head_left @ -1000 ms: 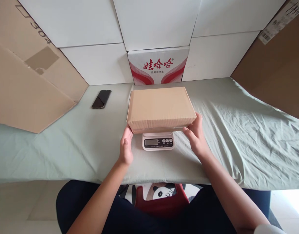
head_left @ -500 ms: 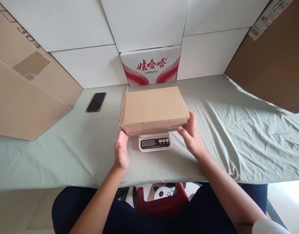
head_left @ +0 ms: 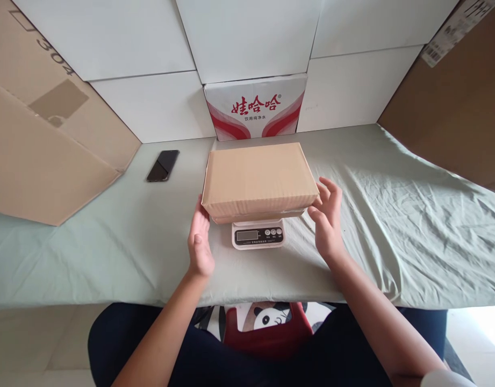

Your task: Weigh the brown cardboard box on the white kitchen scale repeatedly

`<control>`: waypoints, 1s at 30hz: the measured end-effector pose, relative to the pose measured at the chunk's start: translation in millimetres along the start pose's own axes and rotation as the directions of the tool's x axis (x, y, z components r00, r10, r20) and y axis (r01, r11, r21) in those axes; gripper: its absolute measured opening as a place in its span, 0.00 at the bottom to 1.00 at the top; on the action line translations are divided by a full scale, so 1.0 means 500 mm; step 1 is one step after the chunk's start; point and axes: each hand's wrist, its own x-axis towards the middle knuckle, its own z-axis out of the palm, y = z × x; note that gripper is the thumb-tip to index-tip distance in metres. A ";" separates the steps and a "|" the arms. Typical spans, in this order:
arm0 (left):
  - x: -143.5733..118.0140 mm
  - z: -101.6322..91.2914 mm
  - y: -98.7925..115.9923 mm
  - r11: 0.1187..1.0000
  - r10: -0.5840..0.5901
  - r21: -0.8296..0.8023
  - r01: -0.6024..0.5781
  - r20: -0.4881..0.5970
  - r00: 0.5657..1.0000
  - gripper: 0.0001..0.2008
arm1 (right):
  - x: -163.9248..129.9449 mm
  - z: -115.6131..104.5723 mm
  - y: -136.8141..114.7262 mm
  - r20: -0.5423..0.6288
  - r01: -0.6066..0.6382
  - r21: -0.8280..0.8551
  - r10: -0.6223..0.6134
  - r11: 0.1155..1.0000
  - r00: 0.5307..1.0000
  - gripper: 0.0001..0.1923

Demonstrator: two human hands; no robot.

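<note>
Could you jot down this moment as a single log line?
cardboard box on scale | left hand open beside box | right hand open beside box | phone on cloth

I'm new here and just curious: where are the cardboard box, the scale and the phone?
cardboard box [head_left: 258, 174]: head view, middle of its top.
scale [head_left: 258, 236]: head view, front panel beside the display.
phone [head_left: 163, 165]: head view, middle of its dark screen.
</note>
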 end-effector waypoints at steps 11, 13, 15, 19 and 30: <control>-0.004 -0.002 -0.002 0.999 -0.044 0.034 0.042 0.065 0.997 0.42 | 0.005 -0.004 0.012 0.088 -0.016 0.016 0.015 1.000 0.996 0.28; -0.010 -0.002 -0.003 0.998 -0.044 0.052 0.037 0.140 0.989 0.42 | 0.006 -0.001 0.007 0.103 0.001 -0.001 0.000 1.000 0.995 0.29; -0.012 -0.002 0.000 0.998 -0.024 0.055 0.014 0.181 0.983 0.42 | 0.006 0.002 0.002 0.115 0.025 -0.027 -0.022 0.999 0.993 0.31; 0.022 -0.002 0.015 1.000 0.018 0.017 -0.021 0.159 0.987 0.43 | 0.020 0.016 -0.021 0.159 0.087 -0.027 -0.081 0.996 0.984 0.40; 0.257 0.054 -0.098 0.980 -0.047 -0.183 0.071 0.132 0.990 0.39 | 0.246 0.055 0.061 0.131 0.240 -0.025 -0.234 0.971 0.963 0.41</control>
